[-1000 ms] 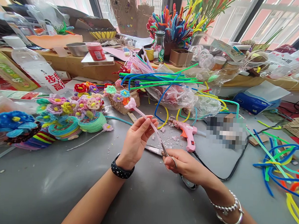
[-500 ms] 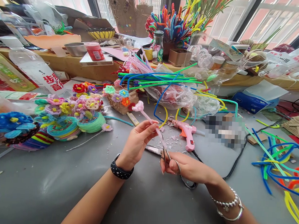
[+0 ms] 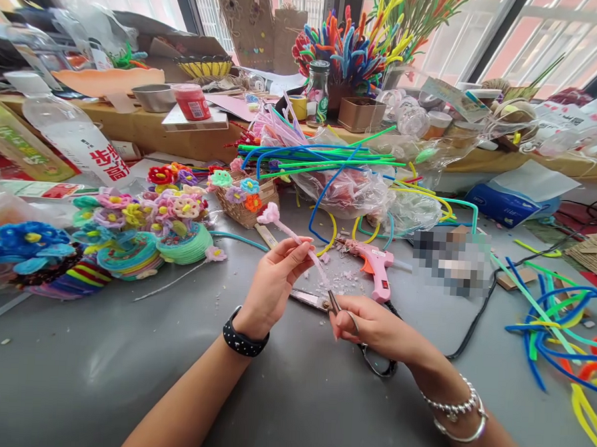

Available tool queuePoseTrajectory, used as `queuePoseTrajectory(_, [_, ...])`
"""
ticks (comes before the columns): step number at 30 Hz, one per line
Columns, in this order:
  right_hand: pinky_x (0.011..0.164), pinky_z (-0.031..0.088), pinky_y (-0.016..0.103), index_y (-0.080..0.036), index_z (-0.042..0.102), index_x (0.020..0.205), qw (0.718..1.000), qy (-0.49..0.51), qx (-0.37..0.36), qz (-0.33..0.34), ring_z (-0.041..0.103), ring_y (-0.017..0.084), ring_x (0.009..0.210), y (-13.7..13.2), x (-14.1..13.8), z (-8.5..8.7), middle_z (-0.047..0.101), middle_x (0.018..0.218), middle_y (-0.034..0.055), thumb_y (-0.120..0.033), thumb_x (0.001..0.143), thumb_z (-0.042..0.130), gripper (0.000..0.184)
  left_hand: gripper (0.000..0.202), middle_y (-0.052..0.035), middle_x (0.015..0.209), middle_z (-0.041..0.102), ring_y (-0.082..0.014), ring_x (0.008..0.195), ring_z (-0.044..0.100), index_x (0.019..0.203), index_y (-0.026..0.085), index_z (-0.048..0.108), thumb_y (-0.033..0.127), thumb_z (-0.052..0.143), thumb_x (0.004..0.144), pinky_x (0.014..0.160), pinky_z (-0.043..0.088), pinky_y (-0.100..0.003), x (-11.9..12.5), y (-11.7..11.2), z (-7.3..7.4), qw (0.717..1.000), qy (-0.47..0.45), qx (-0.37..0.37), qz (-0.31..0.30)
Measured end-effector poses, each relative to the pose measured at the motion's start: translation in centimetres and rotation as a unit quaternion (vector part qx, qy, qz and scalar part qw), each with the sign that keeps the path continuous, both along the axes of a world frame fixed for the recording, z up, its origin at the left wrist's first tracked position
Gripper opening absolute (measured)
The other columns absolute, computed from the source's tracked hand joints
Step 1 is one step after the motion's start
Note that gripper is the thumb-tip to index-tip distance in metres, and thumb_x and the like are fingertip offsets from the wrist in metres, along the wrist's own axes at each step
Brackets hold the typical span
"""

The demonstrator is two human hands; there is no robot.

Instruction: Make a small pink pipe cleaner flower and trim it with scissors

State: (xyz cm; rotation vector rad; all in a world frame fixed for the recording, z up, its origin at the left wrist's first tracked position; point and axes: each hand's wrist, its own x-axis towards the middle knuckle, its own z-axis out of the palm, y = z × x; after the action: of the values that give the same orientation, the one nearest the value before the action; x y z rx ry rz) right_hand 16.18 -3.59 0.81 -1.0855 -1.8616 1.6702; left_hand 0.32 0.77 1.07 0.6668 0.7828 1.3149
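My left hand (image 3: pixel 279 276) pinches the stem of a pale pink pipe-cleaner flower (image 3: pixel 269 214), whose bloom points up and left. The lower end of the stem, thinner and partly trimmed, slants down toward my right hand (image 3: pixel 366 324). In that hand is a small pair of scissors (image 3: pixel 335 304), fingers closed around the handles, the tip just below the stem's end. A second, larger pair of scissors (image 3: pixel 307 299) with black handles lies on the table under my hands. Pink fluff clippings (image 3: pixel 344 279) are scattered beyond the blades.
A pink hot glue gun (image 3: pixel 379 268) with a black cord lies behind my right hand. Pipe-cleaner flower pots (image 3: pixel 182 244) stand at left. Loose coloured pipe cleaners (image 3: pixel 548 323) sprawl at right. Behind, a plastic bag (image 3: pixel 350 186) and a crowded shelf (image 3: pixel 223 139) line the window.
The small scissors have moved slightly down and away from the stem, with their blades now closer together. The stem's lower end looks thinner. My left hand keeps its pinch on the flower.
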Motion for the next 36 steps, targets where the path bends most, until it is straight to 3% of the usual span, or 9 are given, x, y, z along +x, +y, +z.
queuePoseTrajectory(13, [0.047,0.029,0.021,-0.014,0.048,0.075,0.994,-0.016,0.07,0.081,0.031,0.009,0.054,0.0,0.7,0.7,0.035,0.062,-0.0019,-0.07,0.074,0.016,0.065,0.007,0.0013,0.073,0.063,-0.0058,0.066,0.056,0.069,0.016,0.067,0.017,0.067,0.062,0.064,0.047,-0.015,0.3,-0.5,0.1,0.998,0.023,0.01,-0.052])
queuePoseTrajectory(24, [0.054,0.033,0.023,-0.014,0.047,0.074,0.987,-0.09,0.086,0.099,0.036,0.011,0.06,0.2,0.9,1.4,0.041,0.067,-0.0004,-0.074,0.069,0.014,0.068,0.012,0.0005,0.068,0.064,-0.0074,0.064,0.057,0.072,0.016,0.068,0.019,0.068,0.061,0.064,0.047,-0.017,0.2,-0.3,0.3,0.998,0.009,0.007,-0.062])
queuePoseTrajectory(36, [0.056,0.033,0.023,-0.015,0.047,0.073,0.985,-0.103,0.098,0.101,0.037,0.01,0.059,0.2,1.1,0.3,0.043,0.067,-0.0009,-0.073,0.07,0.019,0.064,0.009,0.0019,0.068,0.063,-0.0048,0.063,0.056,0.073,0.016,0.068,0.018,0.066,0.064,0.062,0.046,-0.013,0.1,-0.3,0.2,0.997,0.01,0.016,-0.071])
